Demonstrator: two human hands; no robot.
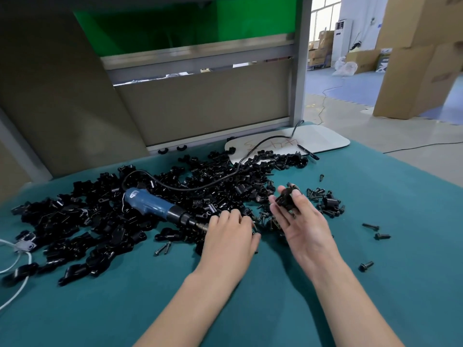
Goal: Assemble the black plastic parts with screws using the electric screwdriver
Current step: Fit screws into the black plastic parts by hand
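Assembly is being readied at a bench (375, 296): the right hand (304, 226) is pinching a black part (285, 199), palm up, seemingly presenting it for fastening. The left hand (231, 234) is reaching among screws (268, 219) beside the lying screwdriver (155, 205), its grip hidden.

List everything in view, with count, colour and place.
parts: many, black, heaped left and middle
part: one, black, in right hand
screws: many, black, scattered right of heap
screwdriver: one, blue, lying on the heap
board: one, white, far edge of mat
pen: one, black, at board's edge
cable: one, white, left edge
mat: one, teal, under everything
boxes: several, brown, floor at right
left hand: one, fingers down among screws by screwdriver tip
right hand: one, palm up, holds part
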